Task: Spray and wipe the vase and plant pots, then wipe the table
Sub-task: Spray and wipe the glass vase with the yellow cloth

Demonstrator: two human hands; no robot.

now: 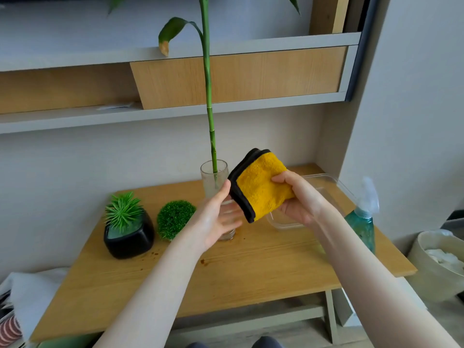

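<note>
A tall clear glass vase (213,177) with a long green bamboo stalk (208,91) stands at the middle of the wooden table (251,272). My left hand (218,217) is wrapped around the vase's lower part. My right hand (298,199) holds a folded yellow cloth with black edging (258,187) just right of the vase, level with its upper half. A black pot with a spiky green plant (128,227) and a round green moss ball (174,218) sit to the left. A teal spray bottle (364,222) stands at the table's right edge.
A clear plastic container (324,182) lies behind my right hand. Small brown stains (204,261) mark the tabletop near the vase. Shelves with wooden panels (236,76) hang above. A beige bin (437,262) stands on the floor at the right; folded fabric (30,287) lies at the left.
</note>
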